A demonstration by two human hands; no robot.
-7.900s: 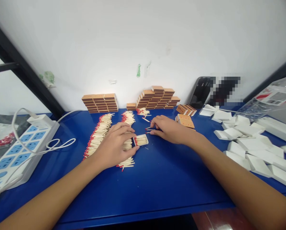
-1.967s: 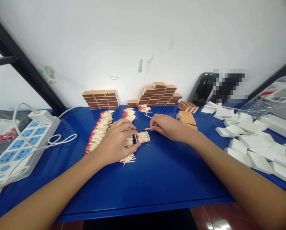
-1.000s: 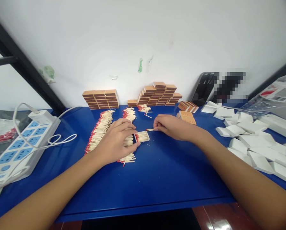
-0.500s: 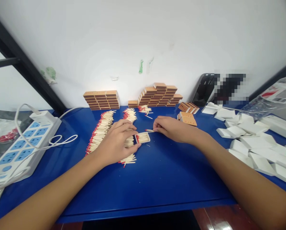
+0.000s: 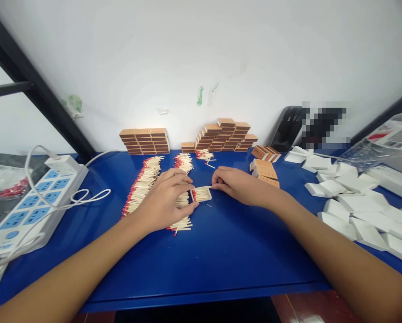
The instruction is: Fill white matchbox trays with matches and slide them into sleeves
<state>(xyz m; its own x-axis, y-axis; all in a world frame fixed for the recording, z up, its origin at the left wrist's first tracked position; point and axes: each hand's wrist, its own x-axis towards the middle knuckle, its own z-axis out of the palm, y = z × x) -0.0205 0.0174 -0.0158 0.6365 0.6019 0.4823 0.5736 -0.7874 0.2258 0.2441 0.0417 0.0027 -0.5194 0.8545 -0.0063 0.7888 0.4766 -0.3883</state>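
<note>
A small white matchbox tray (image 5: 210,196) with red-headed matches in it lies on the blue table. My left hand (image 5: 169,193) grips its left end between thumb and fingers. At the tray's upper right corner, my right hand (image 5: 229,183) pinches matches (image 5: 206,187) by their plain ends, over the far edge of the tray. How many it holds is hard to make out. Under and beside my left hand runs a row of loose matches (image 5: 183,224), partly hidden by it. A longer match row (image 5: 138,188) lies farther left.
Along the wall stand a matchbox stack (image 5: 143,141) and a stepped matchbox pile (image 5: 221,134). Other matchboxes (image 5: 264,168) lie to the right, near a heap of white trays (image 5: 362,202). A power strip (image 5: 36,202) with cables occupies the left, and a dark phone (image 5: 286,128) leans on the wall.
My right hand has moved slightly left, bringing its matches from beside the tray to over the tray's far edge. My left hand keeps its grip. The view has shifted a little.
</note>
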